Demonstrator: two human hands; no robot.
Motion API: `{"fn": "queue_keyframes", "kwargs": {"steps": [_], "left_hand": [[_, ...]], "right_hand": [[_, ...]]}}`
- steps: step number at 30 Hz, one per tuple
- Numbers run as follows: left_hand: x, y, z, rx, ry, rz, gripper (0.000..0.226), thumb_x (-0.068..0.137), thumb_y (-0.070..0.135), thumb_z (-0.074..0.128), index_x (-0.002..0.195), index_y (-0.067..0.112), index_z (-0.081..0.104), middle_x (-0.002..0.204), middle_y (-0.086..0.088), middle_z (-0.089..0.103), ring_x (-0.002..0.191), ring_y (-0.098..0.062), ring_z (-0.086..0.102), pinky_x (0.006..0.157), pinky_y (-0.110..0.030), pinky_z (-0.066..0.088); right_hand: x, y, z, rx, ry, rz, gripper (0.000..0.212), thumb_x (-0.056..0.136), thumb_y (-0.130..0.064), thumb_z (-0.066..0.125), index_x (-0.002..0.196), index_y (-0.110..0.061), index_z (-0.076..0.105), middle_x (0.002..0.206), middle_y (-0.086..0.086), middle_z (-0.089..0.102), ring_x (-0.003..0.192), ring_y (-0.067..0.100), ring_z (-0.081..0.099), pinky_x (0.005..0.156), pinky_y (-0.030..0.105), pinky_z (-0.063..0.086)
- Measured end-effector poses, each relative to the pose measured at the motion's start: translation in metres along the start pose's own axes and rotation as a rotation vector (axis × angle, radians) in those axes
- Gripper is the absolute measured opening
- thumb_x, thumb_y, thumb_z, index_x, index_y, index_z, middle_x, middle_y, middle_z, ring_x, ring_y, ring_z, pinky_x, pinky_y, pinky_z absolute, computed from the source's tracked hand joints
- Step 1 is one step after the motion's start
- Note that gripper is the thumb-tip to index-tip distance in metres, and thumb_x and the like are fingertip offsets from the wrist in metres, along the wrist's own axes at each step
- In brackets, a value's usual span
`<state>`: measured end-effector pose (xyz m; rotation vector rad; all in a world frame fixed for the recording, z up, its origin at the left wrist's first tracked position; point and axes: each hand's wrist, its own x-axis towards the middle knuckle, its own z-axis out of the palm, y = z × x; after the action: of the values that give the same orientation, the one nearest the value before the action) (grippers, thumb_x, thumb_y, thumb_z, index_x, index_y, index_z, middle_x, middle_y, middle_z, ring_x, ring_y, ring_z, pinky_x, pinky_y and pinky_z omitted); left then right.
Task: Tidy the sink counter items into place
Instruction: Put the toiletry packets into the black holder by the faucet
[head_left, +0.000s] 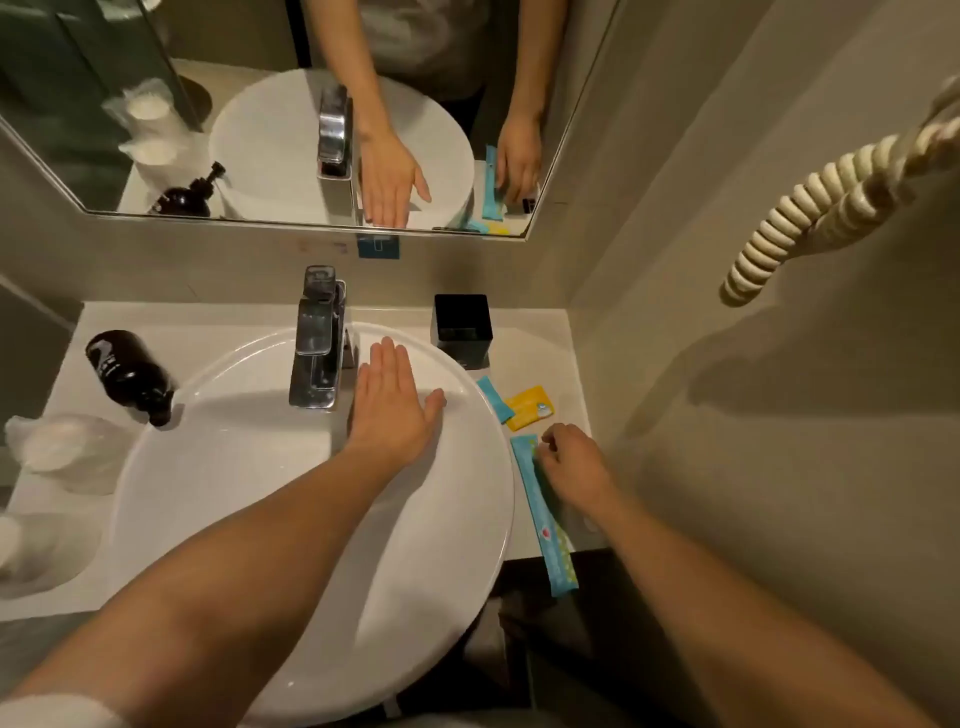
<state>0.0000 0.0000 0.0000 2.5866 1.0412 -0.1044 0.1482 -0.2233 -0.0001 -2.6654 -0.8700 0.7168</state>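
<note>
My left hand lies flat with straight fingers on the far rim of the white round sink, just right of the chrome faucet. My right hand has curled fingers at the upper end of a long blue packet lying on the counter right of the sink; it seems to pinch that end. A small blue packet and a yellow packet lie just beyond. An empty black square cup stands at the back right.
A dark pump bottle lies on its side left of the sink. Plastic-wrapped white cups sit at the left edge. A mirror hangs above; a coiled cord hangs on the right wall. The counter is narrow on the right.
</note>
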Motion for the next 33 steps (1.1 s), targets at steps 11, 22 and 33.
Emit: {"fn": "queue_keyframes", "kwargs": {"steps": [11, 22, 33], "left_hand": [[0.002, -0.007, 0.008, 0.038, -0.062, 0.016, 0.091, 0.099, 0.070, 0.020, 0.160, 0.011, -0.013, 0.169, -0.010, -0.019, 0.155, -0.028, -0.020, 0.126, -0.047, -0.010], [0.005, -0.009, 0.011, 0.044, -0.027, 0.037, 0.093, 0.099, 0.070, 0.022, 0.160, 0.008, -0.011, 0.169, -0.013, -0.019, 0.155, -0.029, -0.021, 0.124, -0.044, -0.015], [0.009, 0.000, 0.019, -0.009, 0.014, -0.059, 0.085, 0.099, 0.068, 0.008, 0.159, 0.012, -0.015, 0.170, -0.008, -0.018, 0.155, -0.025, -0.020, 0.126, -0.046, -0.009]], "right_hand": [[-0.002, -0.013, 0.007, 0.021, -0.091, 0.159, 0.038, 0.087, -0.038, 0.076, 0.108, -0.017, 0.052, 0.105, 0.006, 0.064, 0.094, 0.024, 0.064, 0.078, 0.043, 0.058], [-0.001, -0.012, 0.015, 0.200, -0.068, 0.214, 0.023, 0.094, -0.029, 0.070, 0.095, -0.016, 0.051, 0.095, 0.003, 0.064, 0.082, 0.018, 0.061, 0.056, 0.025, 0.042], [0.013, -0.037, -0.052, 0.561, 0.058, 0.144, 0.024, 0.092, -0.016, 0.070, 0.080, -0.002, 0.054, 0.072, 0.005, 0.055, 0.069, 0.017, 0.055, 0.066, 0.035, 0.048]]}}
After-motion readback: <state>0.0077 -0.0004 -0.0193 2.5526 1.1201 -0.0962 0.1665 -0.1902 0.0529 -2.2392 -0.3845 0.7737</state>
